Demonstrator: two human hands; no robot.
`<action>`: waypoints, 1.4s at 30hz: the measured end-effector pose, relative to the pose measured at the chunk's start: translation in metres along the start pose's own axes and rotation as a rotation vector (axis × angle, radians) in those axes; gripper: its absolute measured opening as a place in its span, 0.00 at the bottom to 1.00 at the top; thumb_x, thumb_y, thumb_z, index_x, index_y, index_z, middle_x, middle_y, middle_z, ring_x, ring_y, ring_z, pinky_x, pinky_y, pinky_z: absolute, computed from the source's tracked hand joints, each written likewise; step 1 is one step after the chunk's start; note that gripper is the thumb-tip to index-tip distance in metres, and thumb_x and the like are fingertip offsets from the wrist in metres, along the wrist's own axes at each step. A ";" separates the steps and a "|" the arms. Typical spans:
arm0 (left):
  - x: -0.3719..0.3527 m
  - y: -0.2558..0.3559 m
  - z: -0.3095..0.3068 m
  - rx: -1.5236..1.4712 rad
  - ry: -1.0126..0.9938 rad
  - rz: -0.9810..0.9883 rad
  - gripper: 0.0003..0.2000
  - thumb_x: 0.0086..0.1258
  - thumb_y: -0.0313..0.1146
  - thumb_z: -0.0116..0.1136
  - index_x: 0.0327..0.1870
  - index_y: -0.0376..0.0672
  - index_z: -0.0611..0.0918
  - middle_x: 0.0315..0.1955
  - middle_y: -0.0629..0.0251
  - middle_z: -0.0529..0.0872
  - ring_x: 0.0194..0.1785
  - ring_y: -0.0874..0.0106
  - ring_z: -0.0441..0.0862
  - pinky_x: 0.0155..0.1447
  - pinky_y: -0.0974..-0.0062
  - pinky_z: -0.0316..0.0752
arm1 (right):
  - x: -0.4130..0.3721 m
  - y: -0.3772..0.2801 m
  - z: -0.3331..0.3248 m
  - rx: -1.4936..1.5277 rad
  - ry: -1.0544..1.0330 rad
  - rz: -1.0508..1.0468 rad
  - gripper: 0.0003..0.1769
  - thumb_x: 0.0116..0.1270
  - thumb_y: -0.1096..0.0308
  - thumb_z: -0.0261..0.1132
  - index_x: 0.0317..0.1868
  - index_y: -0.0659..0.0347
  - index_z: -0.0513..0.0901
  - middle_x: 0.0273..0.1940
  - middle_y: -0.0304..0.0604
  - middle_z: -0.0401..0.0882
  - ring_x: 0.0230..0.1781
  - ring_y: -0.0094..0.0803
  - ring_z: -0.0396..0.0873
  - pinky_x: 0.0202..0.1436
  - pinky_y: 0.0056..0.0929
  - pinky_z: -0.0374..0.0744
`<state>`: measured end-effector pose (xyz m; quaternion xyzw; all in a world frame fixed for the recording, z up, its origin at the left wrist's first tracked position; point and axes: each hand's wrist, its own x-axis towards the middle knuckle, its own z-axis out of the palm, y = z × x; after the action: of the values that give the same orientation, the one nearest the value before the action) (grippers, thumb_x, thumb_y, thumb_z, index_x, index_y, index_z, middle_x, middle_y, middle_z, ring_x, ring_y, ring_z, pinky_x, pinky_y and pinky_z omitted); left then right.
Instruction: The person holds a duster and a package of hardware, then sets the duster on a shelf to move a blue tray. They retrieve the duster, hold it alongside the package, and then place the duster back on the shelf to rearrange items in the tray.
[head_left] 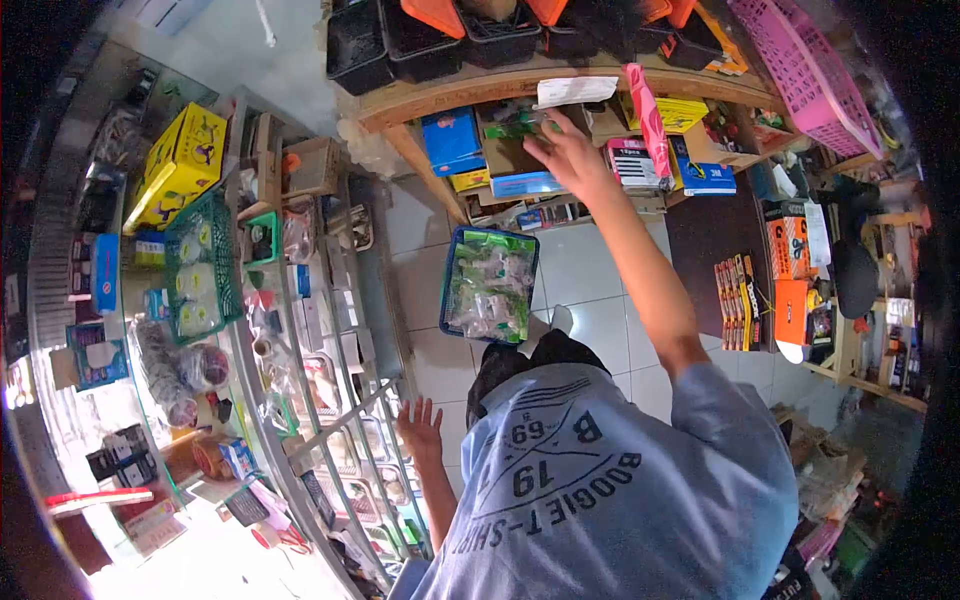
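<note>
The right hand (572,160) was at 1 o'clock from the middle of the view, at the end of an outstretched arm, with its fingers loosely parted. It was over the front of an open cardboard box (515,160) at 12 o'clock, near a green packet (511,128) inside; whether the fingertips touched that packet could not be told, and no grip on anything showed.

The left hand (420,435) was at 7 o'clock, its fingers spread wide and with nothing visible in its grasp. It was just beside the metal-framed rack (335,425); contact with the frame was unclear.

Near the middle, in front of the person's knees, was a blue-rimmed basket (532,283) holding clear and green packets (490,280). Pale floor tiles (585,265) showed around it.

The cardboard box was under a wooden shelf (450,105), with a blue box (452,140) on its 10 o'clock side. Black bins (355,50) lined the shelf above. A pink bag (647,120) hung between 1 and 2 o'clock, and a pink basket (805,75) stood out at 2. A yellow box (180,165) was at 10 o'clock, close to a teal basket (225,265) at 9.
</note>
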<state>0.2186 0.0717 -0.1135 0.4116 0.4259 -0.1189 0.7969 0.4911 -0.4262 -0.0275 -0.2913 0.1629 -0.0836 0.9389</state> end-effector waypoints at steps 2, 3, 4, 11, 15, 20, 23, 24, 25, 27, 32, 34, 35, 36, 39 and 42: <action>0.013 -0.005 0.005 0.054 -0.067 -0.027 0.26 0.68 0.53 0.48 0.64 0.53 0.67 0.64 0.58 0.67 0.66 0.58 0.66 0.67 0.48 0.59 | -0.068 -0.010 0.021 -0.090 -0.063 -0.047 0.24 0.70 0.72 0.57 0.65 0.60 0.64 0.55 0.51 0.73 0.51 0.41 0.77 0.56 0.42 0.79; 0.023 -0.007 0.010 0.085 -0.116 -0.077 0.25 0.68 0.53 0.48 0.64 0.54 0.67 0.64 0.58 0.68 0.66 0.58 0.67 0.66 0.48 0.60 | -0.098 -0.009 0.025 -0.186 -0.141 -0.094 0.26 0.70 0.71 0.57 0.67 0.62 0.63 0.56 0.53 0.73 0.53 0.41 0.77 0.56 0.42 0.79; 0.036 -0.009 0.017 0.117 -0.170 -0.127 0.25 0.69 0.53 0.48 0.64 0.54 0.68 0.63 0.58 0.69 0.65 0.57 0.67 0.65 0.48 0.60 | -0.121 -0.002 0.015 -0.229 -0.128 -0.019 0.25 0.71 0.69 0.56 0.67 0.61 0.63 0.56 0.52 0.75 0.53 0.41 0.78 0.57 0.39 0.78; 0.138 -0.039 0.042 0.564 -0.480 -0.307 0.25 0.69 0.55 0.46 0.63 0.54 0.68 0.59 0.59 0.75 0.61 0.60 0.71 0.59 0.47 0.64 | -0.263 0.101 -0.123 -0.324 0.445 0.629 0.24 0.70 0.55 0.58 0.62 0.56 0.71 0.49 0.45 0.79 0.44 0.33 0.79 0.47 0.31 0.79; 0.190 -0.066 0.058 0.865 -0.254 -0.371 0.27 0.67 0.58 0.48 0.62 0.54 0.70 0.60 0.61 0.74 0.61 0.60 0.72 0.57 0.50 0.67 | -0.390 0.155 -0.234 -0.970 0.262 0.393 0.25 0.69 0.50 0.59 0.58 0.59 0.74 0.42 0.42 0.82 0.36 0.28 0.80 0.37 0.28 0.75; 0.319 -0.140 -0.001 1.779 -0.844 0.535 0.31 0.62 0.53 0.59 0.62 0.45 0.70 0.60 0.54 0.74 0.59 0.55 0.73 0.58 0.57 0.69 | -0.582 0.181 -0.285 -0.568 1.074 0.461 0.22 0.68 0.54 0.59 0.58 0.52 0.71 0.37 0.40 0.80 0.26 0.26 0.78 0.21 0.24 0.72; 0.329 -0.196 -0.019 1.664 -0.541 0.328 0.39 0.59 0.51 0.64 0.65 0.34 0.64 0.59 0.47 0.74 0.59 0.49 0.73 0.62 0.59 0.67 | -0.686 0.201 -0.302 -0.416 1.167 0.598 0.23 0.67 0.52 0.59 0.58 0.50 0.69 0.36 0.40 0.79 0.27 0.27 0.79 0.21 0.25 0.73; 0.363 -0.218 -0.048 1.794 -0.735 0.633 0.42 0.59 0.52 0.65 0.65 0.30 0.62 0.58 0.44 0.74 0.60 0.49 0.73 0.63 0.59 0.67 | -0.722 0.219 -0.323 -0.330 1.137 0.562 0.23 0.67 0.51 0.59 0.59 0.49 0.69 0.37 0.40 0.80 0.28 0.29 0.80 0.25 0.30 0.76; 0.365 -0.218 -0.013 1.888 -0.930 0.955 0.45 0.58 0.52 0.66 0.65 0.25 0.59 0.58 0.40 0.73 0.60 0.48 0.72 0.64 0.59 0.67 | -0.712 0.218 -0.300 -0.430 1.210 0.624 0.24 0.67 0.49 0.58 0.59 0.47 0.69 0.39 0.40 0.80 0.31 0.32 0.81 0.30 0.37 0.77; 0.342 -0.225 -0.021 1.752 -0.660 0.512 0.47 0.57 0.53 0.66 0.66 0.25 0.57 0.59 0.39 0.71 0.62 0.49 0.71 0.65 0.59 0.65 | -0.674 0.208 -0.229 -0.537 1.306 0.785 0.26 0.67 0.44 0.56 0.61 0.44 0.68 0.42 0.38 0.81 0.38 0.37 0.82 0.44 0.52 0.77; 0.346 -0.230 0.011 1.265 -0.228 0.161 0.45 0.57 0.49 0.68 0.64 0.25 0.57 0.61 0.40 0.69 0.65 0.51 0.68 0.67 0.60 0.64 | -0.593 0.204 -0.166 -0.709 1.092 0.979 0.23 0.67 0.50 0.59 0.61 0.45 0.73 0.43 0.37 0.83 0.34 0.29 0.80 0.35 0.36 0.81; 0.329 -0.224 0.027 1.314 -0.234 0.130 0.38 0.58 0.48 0.67 0.58 0.27 0.62 0.53 0.43 0.73 0.55 0.55 0.71 0.56 0.64 0.67 | -0.590 0.210 -0.173 -0.731 1.022 0.899 0.23 0.64 0.56 0.63 0.59 0.48 0.75 0.41 0.39 0.82 0.32 0.28 0.79 0.34 0.34 0.81; 0.312 -0.211 0.041 1.362 -0.225 0.105 0.32 0.59 0.46 0.67 0.52 0.28 0.67 0.45 0.47 0.76 0.44 0.59 0.74 0.45 0.67 0.69 | -0.588 0.214 -0.181 -0.777 0.880 0.755 0.24 0.63 0.59 0.64 0.59 0.51 0.74 0.41 0.38 0.82 0.31 0.28 0.78 0.33 0.32 0.80; 0.299 -0.198 0.053 1.409 -0.212 0.082 0.27 0.59 0.45 0.67 0.46 0.30 0.72 0.37 0.50 0.80 0.34 0.64 0.77 0.33 0.70 0.72 | -0.586 0.221 -0.192 -0.818 0.733 0.612 0.24 0.62 0.62 0.65 0.59 0.54 0.74 0.40 0.38 0.81 0.30 0.27 0.77 0.33 0.31 0.80; 0.302 -0.176 0.062 1.346 -0.300 -0.106 0.18 0.61 0.42 0.67 0.37 0.34 0.78 0.28 0.55 0.84 0.23 0.70 0.80 0.21 0.75 0.74 | -0.574 0.217 -0.211 -0.779 0.836 0.644 0.22 0.60 0.68 0.64 0.57 0.59 0.75 0.36 0.34 0.79 0.27 0.21 0.74 0.25 0.25 0.74; 0.320 -0.175 0.043 0.940 -0.444 -0.398 0.15 0.61 0.41 0.66 0.34 0.38 0.78 0.26 0.60 0.84 0.21 0.73 0.79 0.20 0.77 0.70 | -0.550 0.187 -0.199 -0.684 0.856 0.640 0.16 0.63 0.70 0.58 0.53 0.55 0.76 0.29 0.31 0.75 0.22 0.17 0.68 0.20 0.21 0.67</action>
<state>0.3439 -0.0202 -0.4461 0.5994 0.2184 -0.5283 0.5603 -0.0810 -0.2387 -0.1482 -0.4524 0.6206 0.1488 0.6230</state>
